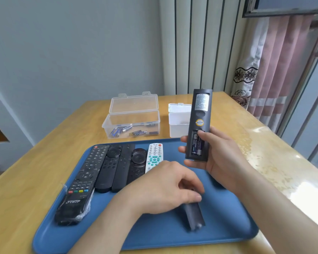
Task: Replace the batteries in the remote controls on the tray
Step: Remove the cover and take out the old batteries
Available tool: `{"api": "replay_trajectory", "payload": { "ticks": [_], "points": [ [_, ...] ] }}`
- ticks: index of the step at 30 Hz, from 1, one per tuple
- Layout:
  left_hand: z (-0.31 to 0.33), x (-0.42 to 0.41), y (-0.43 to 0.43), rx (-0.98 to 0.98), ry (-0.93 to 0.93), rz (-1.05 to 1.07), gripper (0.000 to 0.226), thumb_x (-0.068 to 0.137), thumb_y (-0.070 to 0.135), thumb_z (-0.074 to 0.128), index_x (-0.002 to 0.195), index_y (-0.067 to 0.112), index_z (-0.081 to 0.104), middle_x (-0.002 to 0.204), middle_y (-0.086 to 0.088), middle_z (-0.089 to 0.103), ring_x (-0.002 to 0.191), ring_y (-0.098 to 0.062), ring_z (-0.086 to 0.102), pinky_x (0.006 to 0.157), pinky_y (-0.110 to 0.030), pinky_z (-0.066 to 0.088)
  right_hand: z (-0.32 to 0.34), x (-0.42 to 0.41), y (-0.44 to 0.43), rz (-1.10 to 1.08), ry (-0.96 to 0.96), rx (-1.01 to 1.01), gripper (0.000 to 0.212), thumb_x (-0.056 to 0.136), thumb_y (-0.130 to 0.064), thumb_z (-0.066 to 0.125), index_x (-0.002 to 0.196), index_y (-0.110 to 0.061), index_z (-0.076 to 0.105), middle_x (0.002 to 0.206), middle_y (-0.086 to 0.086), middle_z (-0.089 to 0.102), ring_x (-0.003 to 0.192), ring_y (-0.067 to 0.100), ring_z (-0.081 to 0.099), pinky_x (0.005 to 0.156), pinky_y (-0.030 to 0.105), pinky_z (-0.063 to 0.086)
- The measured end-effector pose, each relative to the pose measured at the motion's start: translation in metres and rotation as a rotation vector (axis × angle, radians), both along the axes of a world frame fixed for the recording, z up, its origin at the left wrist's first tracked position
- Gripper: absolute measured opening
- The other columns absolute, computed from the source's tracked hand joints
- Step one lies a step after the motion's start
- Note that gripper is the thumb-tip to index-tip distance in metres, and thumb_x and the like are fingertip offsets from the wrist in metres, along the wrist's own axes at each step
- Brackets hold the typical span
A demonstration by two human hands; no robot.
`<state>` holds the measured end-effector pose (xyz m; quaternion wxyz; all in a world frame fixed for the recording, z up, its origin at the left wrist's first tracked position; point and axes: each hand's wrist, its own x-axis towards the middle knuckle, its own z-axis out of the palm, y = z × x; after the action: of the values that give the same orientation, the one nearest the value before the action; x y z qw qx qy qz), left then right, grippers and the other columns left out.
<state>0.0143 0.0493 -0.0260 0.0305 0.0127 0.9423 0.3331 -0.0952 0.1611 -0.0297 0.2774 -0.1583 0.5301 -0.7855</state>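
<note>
My right hand (220,153) grips a dark remote (200,114) upright above the blue tray (228,226), back side facing me. Its battery bay is uncovered and two batteries (196,145) sit inside, with my thumb pressing on their top end. My left hand (165,187) is low over the tray, its fingers pinching the upper end of the dark battery cover (194,216), which lies on the tray. On the tray's left side several other remotes lie side by side, among them a black THTF remote (81,184) and a white remote (154,156).
A clear plastic box (131,116) with its lid up holds several loose batteries behind the tray. A white box (178,120) stands to its right. The wooden table (35,171) ends at a wall behind and a curtained window at the right.
</note>
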Motion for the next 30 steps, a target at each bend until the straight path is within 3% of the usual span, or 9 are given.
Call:
{"api": "replay_trajectory", "payload": {
  "ticks": [4,8,11,13,16,22,27,30],
  "points": [
    [0.000,0.002,0.001,0.008,0.052,0.032,0.020,0.083,0.032,0.073,0.102,0.026,0.075,0.092,0.014,0.074,0.080,0.009,0.063,0.074,-0.006,0.044,0.002,0.000,-0.001,0.043,-0.023,-0.013,0.024,0.102,-0.014,0.037,0.114,-0.009,0.058,0.101,0.022,0.073,0.078,0.032,0.072,0.050,0.035,0.055],
    [0.005,0.002,-0.005,0.197,0.455,0.198,0.007,0.080,0.015,0.071,0.082,0.022,0.073,0.069,0.014,0.068,0.062,-0.001,0.059,0.060,-0.012,0.041,0.004,0.000,-0.001,0.072,-0.026,-0.018,0.027,0.102,-0.021,0.038,0.111,-0.006,0.059,0.097,0.021,0.073,0.070,0.030,0.068,0.057,0.039,0.058],
    [0.004,0.000,-0.006,0.197,0.685,0.291,0.016,0.076,0.013,0.065,0.086,0.026,0.062,0.081,0.010,0.064,0.070,-0.014,0.056,0.056,-0.027,0.044,0.004,0.002,-0.001,0.101,-0.013,-0.002,0.030,0.102,-0.026,0.040,0.108,-0.006,0.061,0.089,0.018,0.069,0.072,0.030,0.063,0.050,0.034,0.054],
    [0.003,-0.001,-0.005,0.111,0.749,0.315,0.026,0.076,0.014,0.065,0.088,0.032,0.050,0.091,0.010,0.063,0.081,-0.013,0.057,0.062,-0.025,0.043,0.003,0.004,-0.002,0.120,0.015,0.011,0.033,0.102,-0.028,0.041,0.111,-0.004,0.061,0.096,0.024,0.069,0.081,0.035,0.062,0.049,0.034,0.052],
    [0.000,-0.002,-0.005,0.004,0.784,0.301,0.039,0.075,0.015,0.063,0.089,0.040,0.036,0.098,0.009,0.061,0.093,-0.013,0.057,0.070,-0.019,0.038,0.003,0.008,-0.004,0.148,0.074,0.029,0.039,0.103,-0.032,0.039,0.114,-0.003,0.062,0.107,0.026,0.069,0.084,0.036,0.064,0.050,0.033,0.053],
    [-0.002,-0.002,-0.008,-0.091,0.769,0.284,0.033,0.074,0.016,0.065,0.095,0.028,0.042,0.096,0.012,0.056,0.090,-0.008,0.054,0.070,-0.014,0.036,0.002,0.012,-0.005,0.148,0.136,0.041,0.044,0.103,-0.038,0.038,0.114,-0.002,0.062,0.110,0.030,0.066,0.081,0.036,0.059,0.047,0.030,0.048],
    [-0.001,-0.002,-0.009,-0.092,0.747,0.261,0.034,0.073,0.008,0.067,0.097,0.021,0.047,0.094,0.013,0.054,0.088,0.000,0.052,0.070,-0.007,0.034,0.001,0.017,-0.006,0.149,0.202,0.057,0.047,0.104,-0.042,0.036,0.109,-0.007,0.066,0.106,0.028,0.066,0.078,0.033,0.057,0.047,0.029,0.044],
    [-0.001,-0.002,-0.009,-0.068,0.739,0.260,0.033,0.073,0.008,0.067,0.096,0.021,0.048,0.091,0.015,0.054,0.086,0.003,0.053,0.069,-0.006,0.034,0.001,0.019,-0.006,0.144,0.227,0.076,0.045,0.103,-0.043,0.036,0.105,-0.009,0.066,0.086,0.018,0.070,0.069,0.028,0.056,0.048,0.031,0.043]
  ]
}}
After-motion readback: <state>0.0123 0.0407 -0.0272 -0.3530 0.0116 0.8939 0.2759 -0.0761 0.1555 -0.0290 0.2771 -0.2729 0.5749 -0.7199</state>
